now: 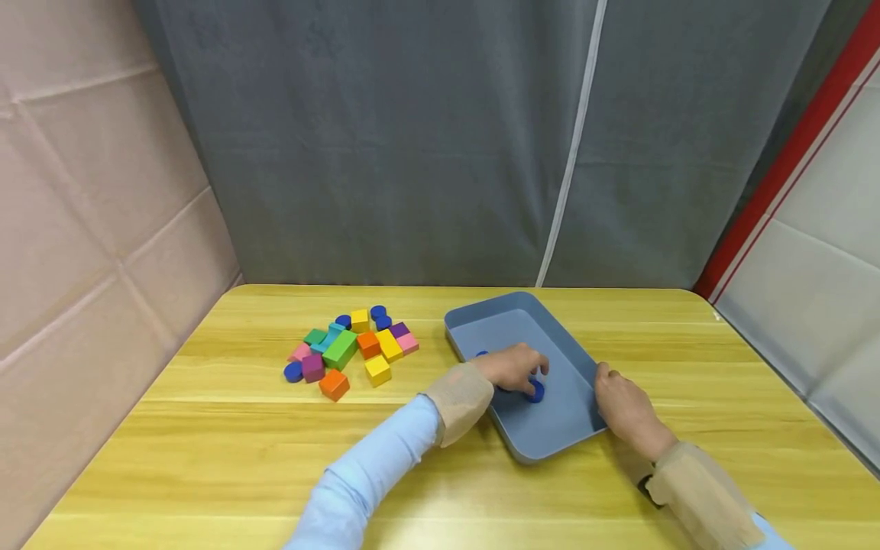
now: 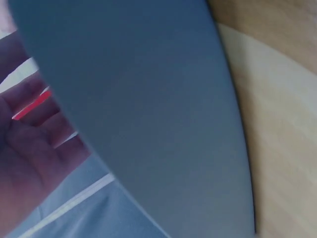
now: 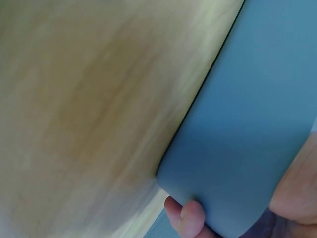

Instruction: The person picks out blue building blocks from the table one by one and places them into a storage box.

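My left hand (image 1: 514, 368) reaches over the near-left wall into a grey-blue rectangular tray (image 1: 560, 416). Its thumb tip is right at a round blue block (image 1: 535, 392) on the tray floor, and the fingertips stand a little apart from that block. A second blue block (image 1: 482, 354) shows partly behind the hand. In the left wrist view, the tray's outer wall (image 2: 148, 109) hides the fingertips and the block. On the right, my right hand (image 1: 626, 409) grips the tray's side, and its fingertips (image 3: 192, 218) show at the tray's corner in the right wrist view.
Left of the tray, several coloured blocks lie in a loose group on the wooden table (image 1: 227, 458). Among them are a green block (image 1: 340, 350), an orange cube (image 1: 334, 385), a yellow cube (image 1: 378, 370) and a round blue block (image 1: 292, 372). A grey curtain (image 1: 385, 153) hangs behind the table.
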`<state>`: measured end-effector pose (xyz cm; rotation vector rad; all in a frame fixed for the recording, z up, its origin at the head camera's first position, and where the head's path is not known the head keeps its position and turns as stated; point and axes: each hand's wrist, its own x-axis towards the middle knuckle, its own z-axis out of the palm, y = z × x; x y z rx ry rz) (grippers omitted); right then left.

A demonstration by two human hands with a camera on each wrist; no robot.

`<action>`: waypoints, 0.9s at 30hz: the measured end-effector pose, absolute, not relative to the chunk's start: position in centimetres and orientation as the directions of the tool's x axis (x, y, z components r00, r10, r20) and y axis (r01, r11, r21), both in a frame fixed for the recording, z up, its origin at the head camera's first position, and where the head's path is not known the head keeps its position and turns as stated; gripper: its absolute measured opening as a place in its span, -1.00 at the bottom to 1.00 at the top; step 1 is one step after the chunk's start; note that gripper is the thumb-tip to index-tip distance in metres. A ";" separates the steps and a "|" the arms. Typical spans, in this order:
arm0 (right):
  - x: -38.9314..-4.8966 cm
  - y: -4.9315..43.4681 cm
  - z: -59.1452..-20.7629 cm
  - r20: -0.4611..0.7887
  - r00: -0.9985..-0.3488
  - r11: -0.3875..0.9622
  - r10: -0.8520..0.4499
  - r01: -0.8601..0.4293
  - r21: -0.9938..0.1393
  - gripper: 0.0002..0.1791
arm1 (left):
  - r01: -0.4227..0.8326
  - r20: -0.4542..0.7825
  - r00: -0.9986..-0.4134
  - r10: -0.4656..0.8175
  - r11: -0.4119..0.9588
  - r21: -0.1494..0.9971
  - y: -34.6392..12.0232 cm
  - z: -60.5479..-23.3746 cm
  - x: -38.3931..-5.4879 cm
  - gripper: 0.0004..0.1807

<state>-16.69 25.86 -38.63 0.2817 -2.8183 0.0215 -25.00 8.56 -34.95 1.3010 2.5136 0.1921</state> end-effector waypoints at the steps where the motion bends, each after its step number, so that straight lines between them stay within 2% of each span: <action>1: -16.7 25.9 -38.6 0.304 -0.933 0.981 -0.190 -0.195 0.015 -0.68 | 0.769 -0.197 -0.549 0.812 0.583 0.262 8.4 -34.9 -25.1 -0.64; 17: -16.6 26.0 -38.6 0.301 -0.933 0.979 -0.198 -0.202 0.017 -0.68 | 0.779 0.088 -0.572 0.816 0.507 0.369 4.7 -32.8 -26.6 -0.83; 27: -16.7 26.1 -38.8 0.314 -0.927 0.978 -0.204 -0.210 0.015 -0.69 | 0.727 0.154 -0.641 0.752 0.529 0.437 1.0 -32.3 -27.5 -0.91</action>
